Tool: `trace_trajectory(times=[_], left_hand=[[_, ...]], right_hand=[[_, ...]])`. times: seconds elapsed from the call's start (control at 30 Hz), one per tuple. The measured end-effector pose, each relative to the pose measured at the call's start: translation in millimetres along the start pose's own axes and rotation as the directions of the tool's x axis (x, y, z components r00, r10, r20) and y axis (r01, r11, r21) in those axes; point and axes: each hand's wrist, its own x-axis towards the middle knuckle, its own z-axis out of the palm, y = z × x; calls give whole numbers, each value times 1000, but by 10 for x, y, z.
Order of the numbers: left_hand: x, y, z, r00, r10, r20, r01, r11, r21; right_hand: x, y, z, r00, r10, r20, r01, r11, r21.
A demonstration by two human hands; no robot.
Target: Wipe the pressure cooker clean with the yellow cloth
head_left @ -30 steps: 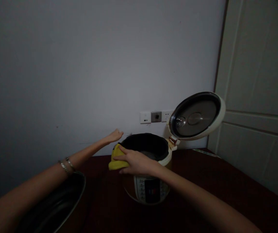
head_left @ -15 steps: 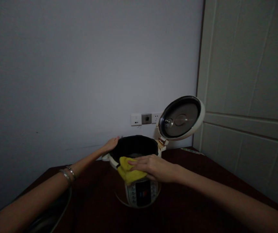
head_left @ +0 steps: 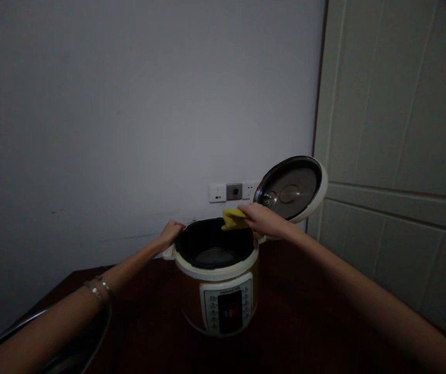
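An electric cooker [head_left: 223,291] with a control panel on its front stands on a dark red table [head_left: 308,322]. Its round lid [head_left: 291,188] is swung up at the back right. The dark inner cavity [head_left: 213,246] is open to view. My right hand [head_left: 264,219] is closed on a yellow cloth [head_left: 232,218] and presses it on the far rim. My left hand [head_left: 172,232] grips the cooker's left rim, by the side handle. Bracelets sit on my left wrist [head_left: 98,288].
A dark metal pot [head_left: 70,343] lies under my left forearm at the bottom left. Wall sockets and a switch [head_left: 232,191] sit on the grey wall behind the cooker. A pale door [head_left: 397,135] fills the right side.
My right hand has carried the yellow cloth from the left rim, across the front rim, round to the far rim near the lid hinge. My left hand has settled onto the left rim.
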Motion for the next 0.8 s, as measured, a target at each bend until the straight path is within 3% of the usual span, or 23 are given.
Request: trace_trajectory(times=[0.07, 0.13, 0.3, 0.4, 0.5, 0.8], left_hand=[[-25, -5, -1, 1000, 7, 25, -5, 999, -49], [-43, -4, -3, 999, 16, 42, -13, 997, -80], [-41, -18, -11, 999, 27, 26, -24, 995, -98], [-14, -45, -17, 999, 41, 12, -40, 996, -83], [22, -82, -22, 998, 55, 12, -54, 997, -59], [9, -82, -31, 993, 108, 37, -109, 994, 33]], right_hand=[[347, 11, 45, 995, 34, -91, -43, 995, -95], [675, 19, 168, 994, 6, -111, -18, 994, -107], [1186, 105, 710, 993, -91, 78, 93, 996, -14], [1228, 207, 1000, 979, -125, 161, 116, 991, 61], [1148, 320, 1135, 972, -147, 182, 125, 984, 129], [821, 463, 1003, 981, -12, 192, -13, 992, 129]])
